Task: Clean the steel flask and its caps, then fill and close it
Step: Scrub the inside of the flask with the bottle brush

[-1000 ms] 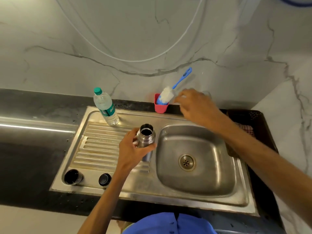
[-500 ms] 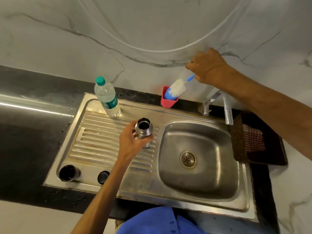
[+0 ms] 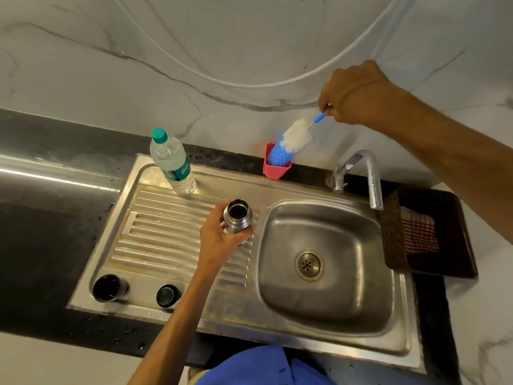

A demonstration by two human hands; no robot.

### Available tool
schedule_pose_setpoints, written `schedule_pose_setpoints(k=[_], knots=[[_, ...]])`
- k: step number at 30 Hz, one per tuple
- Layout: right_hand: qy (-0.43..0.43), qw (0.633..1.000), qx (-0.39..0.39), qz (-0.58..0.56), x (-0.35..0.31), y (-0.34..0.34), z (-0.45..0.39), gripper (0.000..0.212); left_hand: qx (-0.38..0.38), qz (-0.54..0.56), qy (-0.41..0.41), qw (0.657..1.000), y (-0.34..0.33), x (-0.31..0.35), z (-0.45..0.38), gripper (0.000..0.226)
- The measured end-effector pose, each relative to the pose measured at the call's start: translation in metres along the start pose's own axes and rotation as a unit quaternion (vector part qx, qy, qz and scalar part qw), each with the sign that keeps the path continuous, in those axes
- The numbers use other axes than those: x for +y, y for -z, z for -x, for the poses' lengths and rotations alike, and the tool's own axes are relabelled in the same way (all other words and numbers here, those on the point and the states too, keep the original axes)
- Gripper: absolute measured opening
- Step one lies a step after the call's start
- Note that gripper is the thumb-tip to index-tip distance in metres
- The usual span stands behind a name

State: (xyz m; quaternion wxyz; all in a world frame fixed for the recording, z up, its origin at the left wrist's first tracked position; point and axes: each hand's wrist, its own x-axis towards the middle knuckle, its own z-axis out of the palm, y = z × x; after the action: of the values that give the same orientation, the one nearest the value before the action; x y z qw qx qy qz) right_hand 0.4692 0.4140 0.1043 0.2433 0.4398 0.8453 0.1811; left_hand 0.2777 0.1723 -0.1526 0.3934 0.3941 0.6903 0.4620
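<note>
Looked rigid, smooth, likely slippery if wet: steel flask (image 3: 237,220), best gripped round the body below the shoulder. Seen uncapped, dark inside, upright above the draining board (image 3: 166,234), held by left hand (image 3: 219,240) wrapped round it. Right hand (image 3: 352,95) pinched bottle brush (image 3: 291,140) handle, bristles in pink holder (image 3: 273,169). Caps (image 3: 109,287) near sink's front edge.

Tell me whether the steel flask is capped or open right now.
Open. The steel flask shows a dark, uncovered mouth while the left hand grips it upright; both caps sit on the drainboard.
</note>
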Motion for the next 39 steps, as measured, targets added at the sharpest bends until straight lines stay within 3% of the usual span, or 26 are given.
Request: schedule_pose_setpoints(k=[14, 39], knots=[[-0.031, 0.994, 0.095, -0.050, 0.037, 0.008, 0.046, 0.019, -0.011, -0.028, 0.007, 1.000, -0.004, 0.001, 0.004, 0.070], [-0.073, 0.981, 0.107, -0.146, 0.052, -0.012, 0.062, 0.023, -0.017, -0.075, 0.037, 0.996, -0.009, -0.006, 0.003, 0.059]])
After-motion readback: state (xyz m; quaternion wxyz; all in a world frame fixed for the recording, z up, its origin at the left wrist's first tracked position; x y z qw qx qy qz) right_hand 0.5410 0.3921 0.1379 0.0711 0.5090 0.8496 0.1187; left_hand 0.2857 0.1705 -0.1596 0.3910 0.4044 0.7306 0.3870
